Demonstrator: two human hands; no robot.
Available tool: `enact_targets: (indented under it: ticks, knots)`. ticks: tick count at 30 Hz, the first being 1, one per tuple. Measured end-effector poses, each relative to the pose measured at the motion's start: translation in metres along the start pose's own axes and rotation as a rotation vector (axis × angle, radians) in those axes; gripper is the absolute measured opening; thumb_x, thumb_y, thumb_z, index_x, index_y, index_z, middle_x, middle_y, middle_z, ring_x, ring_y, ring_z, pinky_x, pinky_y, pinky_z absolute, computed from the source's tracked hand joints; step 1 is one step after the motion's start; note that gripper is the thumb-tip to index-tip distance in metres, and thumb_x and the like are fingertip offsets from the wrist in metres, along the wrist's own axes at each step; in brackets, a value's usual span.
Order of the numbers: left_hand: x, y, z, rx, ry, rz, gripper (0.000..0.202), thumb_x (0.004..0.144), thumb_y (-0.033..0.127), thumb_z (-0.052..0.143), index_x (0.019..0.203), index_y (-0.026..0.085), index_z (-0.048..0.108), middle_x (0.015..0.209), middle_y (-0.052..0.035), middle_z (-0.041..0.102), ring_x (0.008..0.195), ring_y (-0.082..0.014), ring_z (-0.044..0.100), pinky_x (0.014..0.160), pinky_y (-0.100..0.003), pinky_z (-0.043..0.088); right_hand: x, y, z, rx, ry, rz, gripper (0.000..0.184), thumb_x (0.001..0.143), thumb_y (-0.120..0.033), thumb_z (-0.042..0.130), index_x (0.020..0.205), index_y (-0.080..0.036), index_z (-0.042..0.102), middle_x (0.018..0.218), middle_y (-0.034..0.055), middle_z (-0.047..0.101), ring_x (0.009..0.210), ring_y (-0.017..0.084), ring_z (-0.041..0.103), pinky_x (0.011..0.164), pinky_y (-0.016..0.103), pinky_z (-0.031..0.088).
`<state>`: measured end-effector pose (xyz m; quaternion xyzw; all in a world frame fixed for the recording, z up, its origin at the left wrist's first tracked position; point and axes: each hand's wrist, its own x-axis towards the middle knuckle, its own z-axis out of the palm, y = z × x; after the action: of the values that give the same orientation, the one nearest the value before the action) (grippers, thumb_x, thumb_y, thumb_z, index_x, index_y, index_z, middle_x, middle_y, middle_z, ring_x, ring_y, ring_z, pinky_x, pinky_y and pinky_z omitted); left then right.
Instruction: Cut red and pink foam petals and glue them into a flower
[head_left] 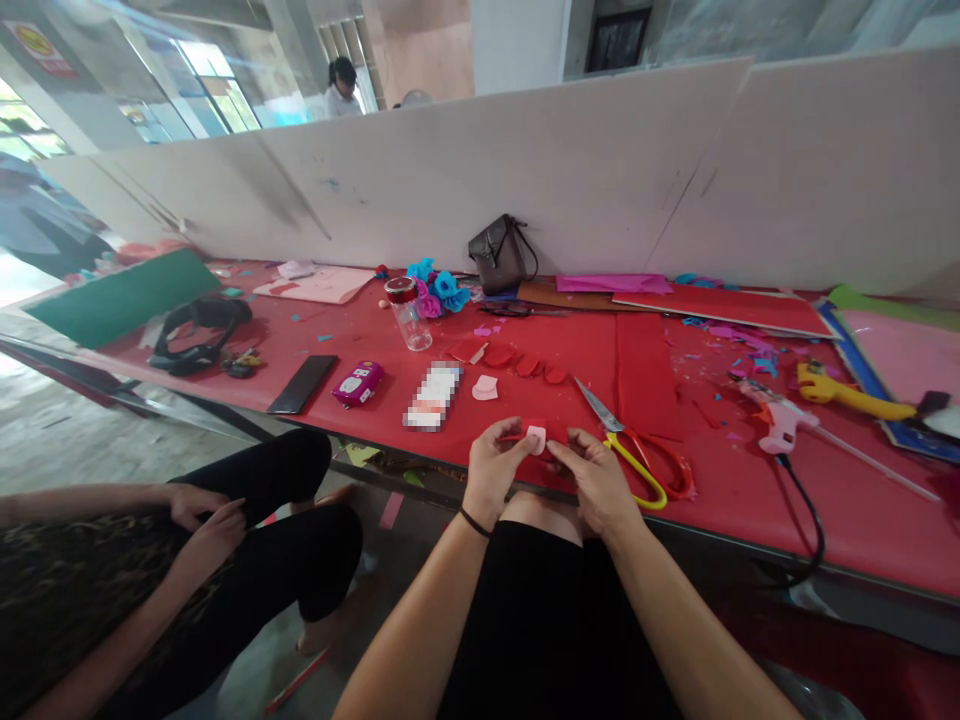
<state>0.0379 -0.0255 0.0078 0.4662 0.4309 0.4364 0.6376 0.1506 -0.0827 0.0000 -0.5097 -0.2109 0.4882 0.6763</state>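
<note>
A: Left hand?
B: Left hand (495, 462), lower centre, pinching a small pink piece (535, 440). Thumb on its left side, index behind.
A: Right hand?
B: Right hand (600, 475), just right of it. Fingers curled, narrow gap, thumb tip by the pink piece's lower right edge. Actual grip or just contact: can't tell.
A: So the pink piece sits where?
B: Between the two hands, above the person's lap, at the table's (525, 400) near edge, centre of frame, a bit low.
A: Nearby?
B: Scissors (637, 465) just right of the right hand, blades toward upper left. Loose pink scrap (484, 387) above the left hand, row of red pieces (500, 354) above that.
A: Hard to make out?
B: Something red around the pink piece; blends into the red tabletop, outline unclear. Left fingertips partly hidden behind. Phone (433, 397) left of the scrap, screen pixelated. Seated neighbour (112, 580), lower left, cut off by the frame edge. Forearms cut at bottom.
</note>
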Motion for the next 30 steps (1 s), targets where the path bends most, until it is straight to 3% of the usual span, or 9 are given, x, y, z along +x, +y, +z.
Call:
enact_targets:
  ticks: [3, 6, 10, 17, 23, 26, 30]
  knots:
    - [-0.004, -0.001, 0.001, -0.084, -0.079, -0.092, 0.034, 0.06, 0.038, 0.081, 0.079, 0.013, 0.07, 0.075, -0.0046, 0.068, 0.066, -0.0121, 0.059, 0.064, -0.024, 0.046, -0.002, 0.0, 0.002, 0.012, -0.017, 0.022, 0.031, 0.057, -0.034, 0.082, 0.081, -0.023, 0.065, 0.075, -0.0016, 0.072, 0.068, 0.018, 0.067, 0.063, 0.029, 0.054]
    - [-0.008, -0.002, 0.005, -0.113, -0.023, -0.076, 0.032, 0.059, 0.04, 0.081, 0.073, 0.013, 0.068, 0.067, -0.0012, 0.065, 0.06, -0.0089, 0.055, 0.06, -0.022, 0.042, -0.004, 0.001, 0.005, 0.078, -0.007, 0.041, 0.033, 0.054, -0.035, 0.083, 0.078, -0.023, 0.063, 0.071, -0.0026, 0.072, 0.067, 0.019, 0.068, 0.063, 0.031, 0.055]
    - [-0.01, -0.002, 0.011, -0.149, 0.032, -0.045, 0.03, 0.06, 0.038, 0.08, 0.073, 0.014, 0.067, 0.068, -0.0009, 0.065, 0.064, -0.0102, 0.057, 0.065, -0.024, 0.044, -0.006, -0.001, 0.008, 0.092, -0.009, 0.043, 0.035, 0.054, -0.037, 0.083, 0.077, -0.024, 0.06, 0.068, -0.0035, 0.071, 0.067, 0.019, 0.069, 0.064, 0.031, 0.055]
    - [-0.01, -0.004, 0.011, -0.153, 0.036, -0.04, 0.033, 0.059, 0.04, 0.08, 0.073, 0.014, 0.067, 0.07, -0.0015, 0.065, 0.066, -0.0115, 0.058, 0.067, -0.024, 0.046, -0.004, 0.004, 0.006, 0.033, 0.028, -0.009, 0.034, 0.054, -0.034, 0.083, 0.077, -0.023, 0.06, 0.068, -0.0036, 0.069, 0.069, 0.018, 0.068, 0.066, 0.03, 0.056]
    - [-0.01, 0.005, 0.001, -0.276, 0.002, -0.226, 0.041, 0.064, 0.053, 0.074, 0.073, 0.014, 0.068, 0.07, -0.0044, 0.066, 0.061, -0.0115, 0.057, 0.058, -0.023, 0.043, -0.001, 0.005, 0.003, 0.037, 0.06, 0.032, 0.032, 0.054, -0.028, 0.083, 0.076, -0.024, 0.06, 0.074, -0.0034, 0.071, 0.071, 0.016, 0.068, 0.066, 0.028, 0.057]
    - [-0.01, 0.008, -0.004, -0.245, -0.059, -0.266, 0.036, 0.059, 0.045, 0.08, 0.075, 0.013, 0.069, 0.071, -0.0042, 0.067, 0.06, -0.0109, 0.057, 0.057, -0.022, 0.042, -0.003, 0.003, 0.003, -0.011, 0.052, 0.021, 0.031, 0.054, -0.028, 0.082, 0.076, -0.023, 0.061, 0.077, -0.0013, 0.073, 0.071, 0.018, 0.068, 0.066, 0.031, 0.058]
    - [-0.009, 0.005, -0.007, -0.12, -0.101, -0.166, 0.03, 0.056, 0.033, 0.082, 0.074, 0.011, 0.07, 0.071, -0.0044, 0.068, 0.06, -0.0093, 0.055, 0.059, -0.021, 0.042, -0.004, 0.002, 0.004, -0.043, 0.021, 0.017, 0.03, 0.055, -0.032, 0.081, 0.077, -0.023, 0.063, 0.078, 0.0, 0.074, 0.071, 0.02, 0.069, 0.066, 0.033, 0.057]
